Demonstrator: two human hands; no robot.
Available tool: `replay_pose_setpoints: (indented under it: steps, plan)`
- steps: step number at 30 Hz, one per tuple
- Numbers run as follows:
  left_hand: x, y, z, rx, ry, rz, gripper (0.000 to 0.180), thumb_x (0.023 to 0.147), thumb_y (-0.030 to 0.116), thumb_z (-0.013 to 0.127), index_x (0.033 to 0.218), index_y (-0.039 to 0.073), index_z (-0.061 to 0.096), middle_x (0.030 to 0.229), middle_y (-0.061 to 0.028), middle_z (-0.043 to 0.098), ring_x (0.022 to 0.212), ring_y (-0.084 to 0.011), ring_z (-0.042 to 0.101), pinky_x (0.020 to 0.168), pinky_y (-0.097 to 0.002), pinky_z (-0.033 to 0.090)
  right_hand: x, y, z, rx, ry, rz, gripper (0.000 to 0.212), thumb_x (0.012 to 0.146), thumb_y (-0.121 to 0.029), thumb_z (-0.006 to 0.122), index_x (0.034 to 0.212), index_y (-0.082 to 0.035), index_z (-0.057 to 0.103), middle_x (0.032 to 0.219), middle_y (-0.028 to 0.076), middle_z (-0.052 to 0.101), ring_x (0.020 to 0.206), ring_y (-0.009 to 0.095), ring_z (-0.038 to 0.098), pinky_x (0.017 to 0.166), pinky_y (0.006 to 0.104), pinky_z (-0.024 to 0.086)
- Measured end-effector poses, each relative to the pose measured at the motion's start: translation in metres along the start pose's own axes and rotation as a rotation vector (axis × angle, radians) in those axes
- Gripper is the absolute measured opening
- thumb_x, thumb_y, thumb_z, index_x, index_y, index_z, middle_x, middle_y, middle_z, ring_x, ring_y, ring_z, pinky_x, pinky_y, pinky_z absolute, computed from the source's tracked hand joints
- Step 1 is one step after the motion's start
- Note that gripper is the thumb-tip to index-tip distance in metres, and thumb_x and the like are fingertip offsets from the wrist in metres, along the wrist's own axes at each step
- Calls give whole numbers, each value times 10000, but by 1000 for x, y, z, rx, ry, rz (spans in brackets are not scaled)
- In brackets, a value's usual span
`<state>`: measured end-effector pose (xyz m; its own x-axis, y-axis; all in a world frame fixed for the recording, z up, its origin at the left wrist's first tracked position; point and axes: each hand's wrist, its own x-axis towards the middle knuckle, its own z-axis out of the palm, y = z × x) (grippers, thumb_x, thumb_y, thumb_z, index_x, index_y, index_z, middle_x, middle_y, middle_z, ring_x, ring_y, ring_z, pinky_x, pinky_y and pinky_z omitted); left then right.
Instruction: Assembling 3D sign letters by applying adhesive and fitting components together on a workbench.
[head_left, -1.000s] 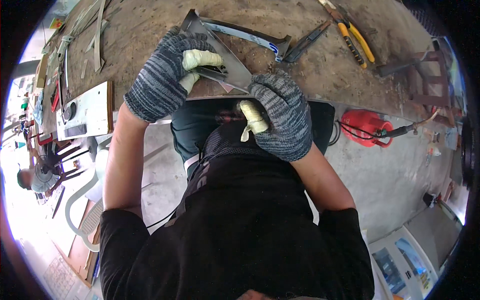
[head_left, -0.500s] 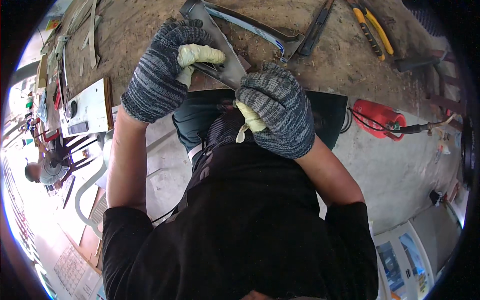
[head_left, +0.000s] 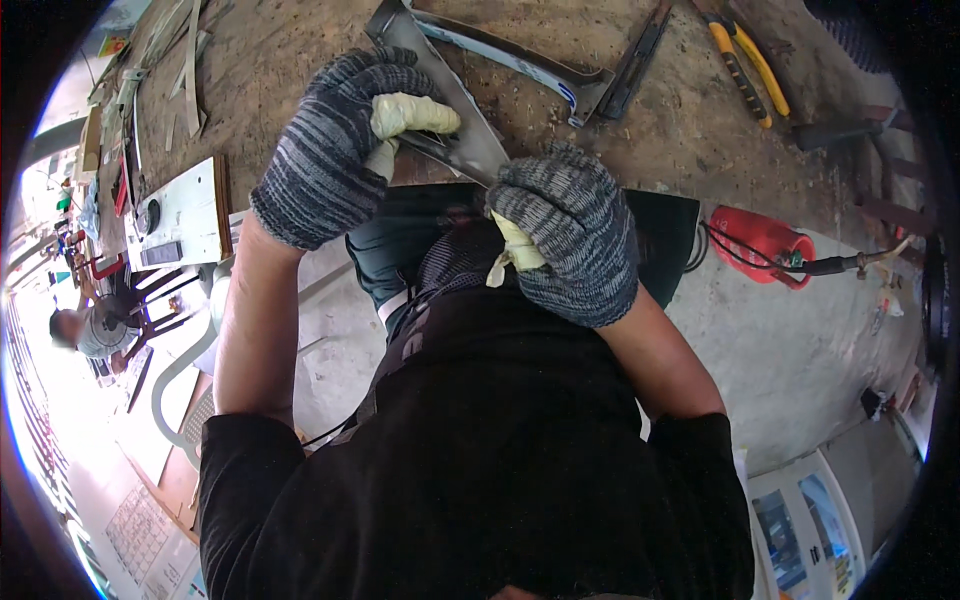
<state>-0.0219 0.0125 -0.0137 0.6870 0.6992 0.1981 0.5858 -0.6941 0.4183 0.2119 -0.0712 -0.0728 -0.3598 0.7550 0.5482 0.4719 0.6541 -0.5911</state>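
Note:
A grey bent metal piece [head_left: 455, 95], with a long flat face and a folded edge, slants over the near edge of the workbench [head_left: 670, 150]. My left hand [head_left: 330, 150], in a striped grey knitted glove with cream wrapping on the thumb, is closed on its left side. At the piece's near right end, my right hand [head_left: 570, 235] is clenched, in a like glove with a wrapped thumb. Its fingers hide what lies inside them, so I cannot tell whether it grips the metal or something else. Just beyond lies a second angled metal piece [head_left: 510, 55] with a blue-and-white strip.
Yellow-and-black handled pliers or cutters [head_left: 745, 65] and a dark narrow tool [head_left: 637, 62] lie on the bench. Thin strips [head_left: 190, 70] are at the far left. A red cylinder [head_left: 765, 245] with a hose stands at right. Another person [head_left: 100, 330] is at far left.
Both hands and the bent metal piece have shifted slightly right and nearer in the picture, and the bench items shift a little too. Each hand keeps its closed shape.

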Motion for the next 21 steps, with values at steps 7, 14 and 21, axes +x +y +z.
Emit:
replay_pose_setpoints:
  steps: [7,14,21]
  plan:
    - [12,-1,-9,72,-20,83,532,617,-90,477,1040,139,705,938,-108,636,955,-337,574,949,-425,441,5,-2,-12,-21,-32,34,412,620,-94,744,1028,-95,687,1074,117,655,1006,306,624,931,454,461]
    - [13,-19,-7,-68,-116,121,524,641,-109,561,1080,139,702,1002,-84,624,976,-280,589,914,-397,470,14,0,-15,-37,-130,57,372,630,-118,750,996,-92,683,1020,116,662,948,315,646,892,458,483]
    - [8,-30,-1,-47,-142,99,441,681,-101,595,1025,143,728,1001,-90,636,969,-274,611,904,-382,486,10,2,-12,-9,-136,72,372,669,-180,768,1018,-95,669,1021,110,666,971,296,645,898,455,476]
